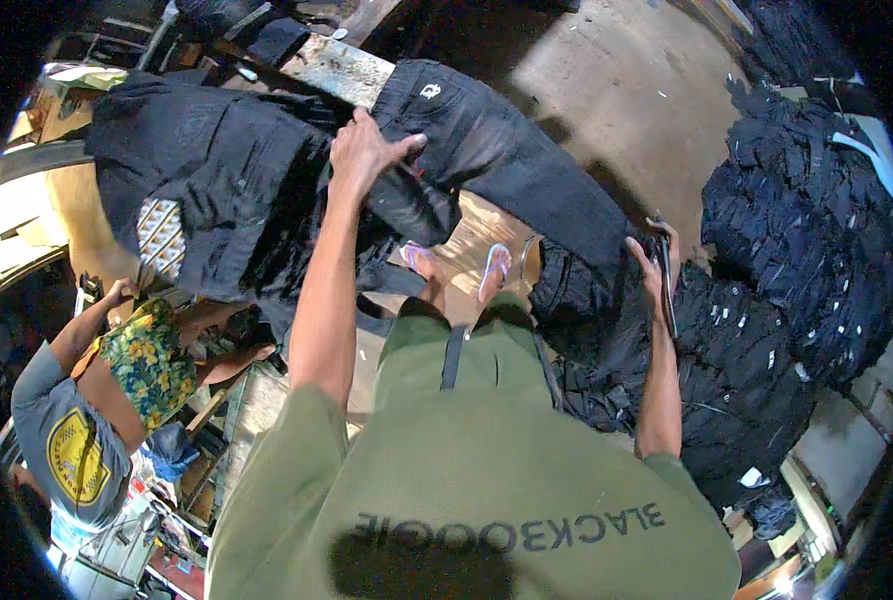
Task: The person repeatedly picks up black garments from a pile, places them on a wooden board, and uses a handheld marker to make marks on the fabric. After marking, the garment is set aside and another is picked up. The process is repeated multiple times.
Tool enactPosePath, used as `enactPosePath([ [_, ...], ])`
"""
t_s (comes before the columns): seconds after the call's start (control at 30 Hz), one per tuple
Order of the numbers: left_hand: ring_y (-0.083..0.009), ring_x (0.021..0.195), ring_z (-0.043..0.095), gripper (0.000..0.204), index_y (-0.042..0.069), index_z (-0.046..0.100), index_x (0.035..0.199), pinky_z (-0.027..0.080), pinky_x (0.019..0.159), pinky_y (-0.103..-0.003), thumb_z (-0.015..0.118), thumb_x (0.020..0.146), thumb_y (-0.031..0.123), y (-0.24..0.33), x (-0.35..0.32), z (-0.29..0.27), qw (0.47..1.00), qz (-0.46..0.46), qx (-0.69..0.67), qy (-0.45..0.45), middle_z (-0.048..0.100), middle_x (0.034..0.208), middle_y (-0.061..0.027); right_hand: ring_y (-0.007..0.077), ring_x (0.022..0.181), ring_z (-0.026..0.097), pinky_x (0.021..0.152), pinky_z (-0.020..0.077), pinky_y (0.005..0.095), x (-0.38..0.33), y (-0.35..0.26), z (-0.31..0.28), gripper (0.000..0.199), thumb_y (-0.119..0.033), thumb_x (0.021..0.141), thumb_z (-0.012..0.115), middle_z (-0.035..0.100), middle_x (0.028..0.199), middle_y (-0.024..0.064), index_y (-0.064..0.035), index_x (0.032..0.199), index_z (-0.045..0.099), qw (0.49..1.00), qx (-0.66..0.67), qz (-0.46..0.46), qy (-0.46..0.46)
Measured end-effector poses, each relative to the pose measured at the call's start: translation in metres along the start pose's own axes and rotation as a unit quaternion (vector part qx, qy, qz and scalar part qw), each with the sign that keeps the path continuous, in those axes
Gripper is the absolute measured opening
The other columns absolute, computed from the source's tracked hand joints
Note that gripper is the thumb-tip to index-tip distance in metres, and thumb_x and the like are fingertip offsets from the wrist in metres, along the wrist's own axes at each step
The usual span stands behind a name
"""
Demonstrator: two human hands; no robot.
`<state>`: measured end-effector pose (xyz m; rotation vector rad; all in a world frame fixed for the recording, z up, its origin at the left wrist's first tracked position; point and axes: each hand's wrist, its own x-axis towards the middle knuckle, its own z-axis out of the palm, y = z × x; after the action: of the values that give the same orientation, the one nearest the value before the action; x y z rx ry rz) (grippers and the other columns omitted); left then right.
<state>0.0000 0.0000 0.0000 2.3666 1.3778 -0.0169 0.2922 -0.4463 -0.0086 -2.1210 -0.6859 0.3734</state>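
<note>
A pair of black jeans (pixel 497 150) lies spread over a worn bench (pixel 342 68), one leg running down to the right. My left hand (pixel 362 150) presses flat on the jeans near the waist, fingers apart. My right hand (pixel 655 262) grips the hem end of the jeans leg together with a thin dark tool, which I cannot make out clearly. More black jeans (pixel 207 190) with a patterned pocket lining lie to the left of my left hand.
A tall heap of dark jeans (pixel 807 230) fills the right side. Two seated people, one in a grey shirt (pixel 67 440) and one in floral cloth (pixel 147 360), work at the lower left. Bare concrete floor (pixel 627 90) lies beyond the bench.
</note>
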Motion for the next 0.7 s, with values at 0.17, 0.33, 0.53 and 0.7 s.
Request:
enactPosePath([
  [0.17,-0.0393,0.108,0.075,0.080,-0.002,0.070,0.113,0.058,0.093,-0.047,0.083,0.079,0.069,-0.028,-0.008,-0.051,0.995,0.041,-0.031,-0.084,0.077,0.110,-0.0260,0.0261,0.098,0.071,0.091,0.0554,0.0375,-0.001,-0.004,0.010,0.041,-0.009,0.086,0.085,0.073,0.109,0.0119,-0.0070,0.122,0.065,0.997,-0.073,-0.009,-0.010],
  [0.33,-0.0397,0.093,0.073,0.018,0.007,0.071,0.106,0.057,0.078,-0.049,0.074,0.100,0.023,0.013,-0.065,-0.006,0.965,0.196,-0.101,0.142,0.075,0.098,-0.0190,0.0240,0.098,0.069,0.090,0.0553,0.0377,-0.020,0.099,-0.049,0.033,-0.001,0.088,0.077,0.071,0.105,0.0108,-0.0059,0.119,0.065,0.990,-0.081,-0.080,0.077],
  [0.53,-0.0387,0.086,0.073,0.016,0.011,0.065,0.106,0.057,0.072,-0.050,0.073,0.100,0.024,0.232,-0.148,0.142,0.933,0.197,-0.263,0.143,0.073,0.093,-0.0158,0.0320,0.100,0.070,0.090,0.0553,0.0447,0.092,0.203,-0.237,0.041,-0.018,0.088,0.081,0.073,0.114,0.0144,-0.0024,0.123,0.068,0.910,-0.183,0.025,0.370],
  [0.7,-0.0437,0.083,0.072,0.016,0.009,0.065,0.112,0.056,0.071,-0.049,0.070,0.103,0.020,0.207,-0.103,0.148,0.929,0.119,-0.253,0.243,0.073,0.094,-0.0192,0.0327,0.110,0.068,0.099,0.0530,0.0441,0.123,0.099,-0.207,0.046,-0.030,0.092,0.087,0.070,0.119,0.0178,-0.0026,0.122,0.067,0.887,-0.298,-0.206,0.286],
])
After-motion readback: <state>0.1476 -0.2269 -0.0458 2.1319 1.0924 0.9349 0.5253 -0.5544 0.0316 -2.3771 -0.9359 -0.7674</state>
